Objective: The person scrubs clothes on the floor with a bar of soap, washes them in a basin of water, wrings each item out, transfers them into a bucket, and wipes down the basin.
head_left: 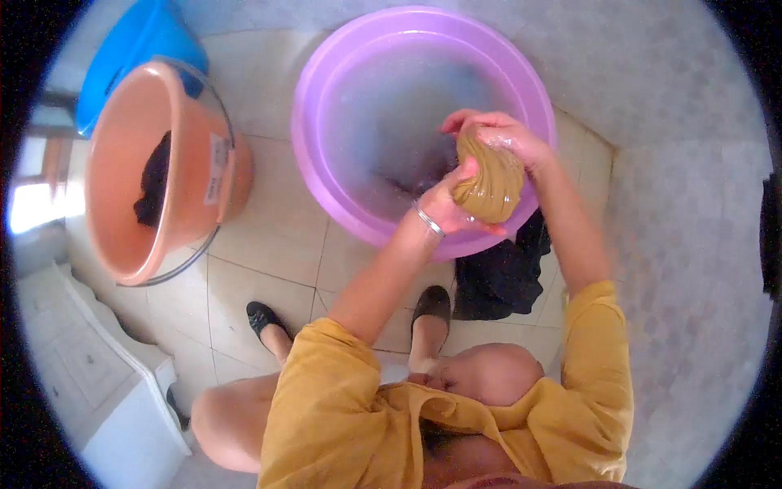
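Note:
A wet, mustard-brown cloth [489, 181] is bunched up between my two hands, over the right side of a purple basin [305, 163]. My left hand [450, 204], with a silver bangle at its wrist, grips the cloth from the lower left. From the upper right my right hand [509, 138] is wrapped round the other end, its fingers curled over the top. Cloudy, greyish soapy water [391, 106] lies in the basin, and something dark shows under its surface near the hands. What the dark thing is, I cannot make out.
An orange bucket [122, 183] with a dark cloth [153, 183] inside stands at the left, a blue tub [138, 57] behind it. Black fabric [501, 281] lies on the tiles against the basin's lower right. A white cabinet [90, 359] is at the lower left.

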Demonstrator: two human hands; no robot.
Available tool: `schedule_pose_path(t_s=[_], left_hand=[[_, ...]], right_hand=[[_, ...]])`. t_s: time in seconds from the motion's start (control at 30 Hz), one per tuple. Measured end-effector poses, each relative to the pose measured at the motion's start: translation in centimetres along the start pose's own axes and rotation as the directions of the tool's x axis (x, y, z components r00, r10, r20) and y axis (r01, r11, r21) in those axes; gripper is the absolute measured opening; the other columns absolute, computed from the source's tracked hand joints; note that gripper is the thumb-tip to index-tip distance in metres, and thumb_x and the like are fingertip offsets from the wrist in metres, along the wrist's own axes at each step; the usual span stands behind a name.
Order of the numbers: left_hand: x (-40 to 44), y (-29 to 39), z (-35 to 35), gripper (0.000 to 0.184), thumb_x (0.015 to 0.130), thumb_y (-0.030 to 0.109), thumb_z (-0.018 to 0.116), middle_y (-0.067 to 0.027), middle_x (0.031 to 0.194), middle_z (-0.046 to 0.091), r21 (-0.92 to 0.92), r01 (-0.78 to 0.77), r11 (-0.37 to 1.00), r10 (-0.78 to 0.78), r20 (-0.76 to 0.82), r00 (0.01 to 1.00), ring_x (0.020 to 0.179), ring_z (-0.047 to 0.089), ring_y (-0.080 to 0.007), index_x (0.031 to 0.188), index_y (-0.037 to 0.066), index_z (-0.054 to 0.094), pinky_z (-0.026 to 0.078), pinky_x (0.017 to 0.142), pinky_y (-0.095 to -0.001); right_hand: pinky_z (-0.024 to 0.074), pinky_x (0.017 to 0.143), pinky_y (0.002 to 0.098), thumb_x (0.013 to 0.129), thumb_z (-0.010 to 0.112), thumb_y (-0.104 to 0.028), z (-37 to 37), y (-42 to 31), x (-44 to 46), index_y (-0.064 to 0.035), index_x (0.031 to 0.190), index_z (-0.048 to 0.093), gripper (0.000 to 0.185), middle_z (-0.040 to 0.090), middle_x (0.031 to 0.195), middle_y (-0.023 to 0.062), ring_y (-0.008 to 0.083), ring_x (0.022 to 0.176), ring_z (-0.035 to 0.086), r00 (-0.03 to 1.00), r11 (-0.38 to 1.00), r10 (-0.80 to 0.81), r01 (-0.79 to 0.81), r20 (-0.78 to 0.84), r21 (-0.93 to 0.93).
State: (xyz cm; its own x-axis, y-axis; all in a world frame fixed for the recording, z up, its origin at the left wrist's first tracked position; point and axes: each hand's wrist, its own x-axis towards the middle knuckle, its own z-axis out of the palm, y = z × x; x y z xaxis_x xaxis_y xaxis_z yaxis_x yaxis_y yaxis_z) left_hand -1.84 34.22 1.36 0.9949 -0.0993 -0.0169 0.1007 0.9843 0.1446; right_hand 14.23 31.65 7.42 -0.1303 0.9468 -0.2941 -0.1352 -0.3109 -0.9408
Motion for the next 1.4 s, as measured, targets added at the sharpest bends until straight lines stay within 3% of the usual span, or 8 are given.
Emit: schedule_pose_path(t_s=[0.27, 0.33, 0.47, 0.7, 0.83, 0.97, 1.17, 1.4], left_hand=[[-0.5, -0.1, 4.7, 0.054, 0.070, 0.028, 0.054, -0.0139, 0.112, 0.048, -0.034, -0.053, 0.998, 0.038, -0.341, 0.939, 0.095, 0.052, -0.0320, 0.119, 0.011, 0.040, 0.046, 0.067, -0.0532], [0.1, -0.1, 6.9, 0.051, 0.070, 0.031, 0.053, -0.0125, 0.114, 0.045, -0.225, -0.318, 0.921, 0.322, -0.020, 0.947, 0.106, 0.044, -0.0268, 0.115, 0.009, 0.043, 0.038, 0.077, -0.0564], [2.1, -1.2, 9.1, 0.062, 0.071, 0.039, 0.052, -0.0160, 0.121, 0.038, -0.537, -0.235, 0.810, 0.471, 0.360, 0.805, 0.120, 0.025, -0.0369, 0.123, 0.012, 0.034, 0.016, 0.093, -0.0624], [2.4, -2.4, 8.4, 0.067, 0.069, 0.047, 0.057, -0.0148, 0.113, 0.041, -0.745, -0.149, 0.650, 0.572, 0.351, 0.742, 0.103, 0.040, -0.0303, 0.121, 0.011, 0.034, 0.043, 0.073, -0.0387], [0.3, -1.2, 7.0, 0.074, 0.064, 0.059, 0.057, -0.0072, 0.103, 0.045, -0.407, -0.168, 0.898, 0.332, 0.377, 0.864, 0.083, 0.044, -0.0198, 0.117, 0.011, 0.037, 0.039, 0.056, -0.0269], [-0.5, 1.1, 6.4, 0.053, 0.070, 0.041, 0.063, -0.0071, 0.089, 0.048, 0.037, -0.114, 0.993, 0.113, 0.027, 0.993, 0.072, 0.045, -0.0168, 0.110, 0.012, 0.042, 0.037, 0.048, -0.0241], [1.1, 2.3, 6.3, 0.025, 0.065, 0.019, 0.065, 0.0004, 0.065, 0.050, 0.699, 0.148, 0.700, 0.361, -0.525, 0.770, 0.053, 0.049, -0.0126, 0.084, 0.010, 0.052, 0.034, 0.036, -0.0258], [1.5, 4.8, 3.0, 0.034, 0.062, 0.025, 0.067, -0.0075, 0.074, 0.059, 0.935, 0.244, 0.259, 0.574, -0.352, 0.739, 0.063, 0.057, -0.0190, 0.086, 0.003, 0.056, 0.045, 0.056, -0.0306]], right_hand=[[0.0346, 0.088, 0.0399, 0.075, 0.050, -0.046, 3.0, 4.6, 2.0, -0.0039, 0.100, 0.052, 0.049, 0.047, 0.103, 0.0133, 0.0276, 0.103, 0.042, 0.973, 0.719, -0.218, 0.106, 0.077, 0.687], [0.0280, 0.095, 0.0480, 0.076, 0.043, -0.057, 4.8, 4.3, 2.5, -0.0028, 0.106, 0.049, 0.063, 0.042, 0.114, 0.0175, 0.0345, 0.113, 0.035, 0.943, 0.532, -0.323, 0.111, 0.080, 0.840], [0.0325, 0.091, 0.0458, 0.078, 0.050, -0.044, 10.3, 0.2, 1.6, -0.0108, 0.102, 0.045, 0.042, 0.040, 0.105, 0.0112, 0.0262, 0.106, 0.036, 0.724, 0.272, -0.683, 0.373, -0.095, 0.887], [0.0393, 0.084, 0.0373, 0.075, 0.062, -0.028, 7.7, 0.0, -0.2, -0.0129, 0.087, 0.044, 0.027, 0.036, 0.089, 0.0049, 0.0165, 0.089, 0.037, 0.650, 0.205, -0.634, 0.664, -0.419, 0.719], [0.0409, 0.074, 0.0303, 0.073, 0.063, -0.021, 5.3, -0.6, -0.6, -0.0140, 0.083, 0.042, 0.024, 0.036, 0.084, 0.0026, 0.0139, 0.083, 0.039, 0.791, 0.459, -0.550, 0.554, -0.268, 0.695], [0.0444, 0.063, 0.0311, 0.071, 0.060, -0.014, 4.5, -1.4, -0.7, -0.0123, 0.079, 0.043, 0.019, 0.047, 0.082, 0.0045, 0.0192, 0.077, 0.049, 0.873, 0.691, -0.300, 0.477, -0.385, 0.543], [0.0408, 0.051, 0.0263, 0.067, 0.061, -0.015, 3.1, -2.2, 1.5, -0.0102, 0.069, 0.046, 0.016, 0.049, 0.062, 0.0009, 0.0136, 0.056, 0.049, 0.908, 0.947, -0.175, 0.261, -0.380, 0.188], [0.0417, 0.055, 0.0275, 0.064, 0.060, -0.016, 2.3, -1.2, 4.9, -0.0067, 0.072, 0.051, 0.014, 0.052, 0.065, 0.0030, 0.0162, 0.059, 0.051, 0.788, 0.866, -0.335, 0.040, -0.517, -0.499]])
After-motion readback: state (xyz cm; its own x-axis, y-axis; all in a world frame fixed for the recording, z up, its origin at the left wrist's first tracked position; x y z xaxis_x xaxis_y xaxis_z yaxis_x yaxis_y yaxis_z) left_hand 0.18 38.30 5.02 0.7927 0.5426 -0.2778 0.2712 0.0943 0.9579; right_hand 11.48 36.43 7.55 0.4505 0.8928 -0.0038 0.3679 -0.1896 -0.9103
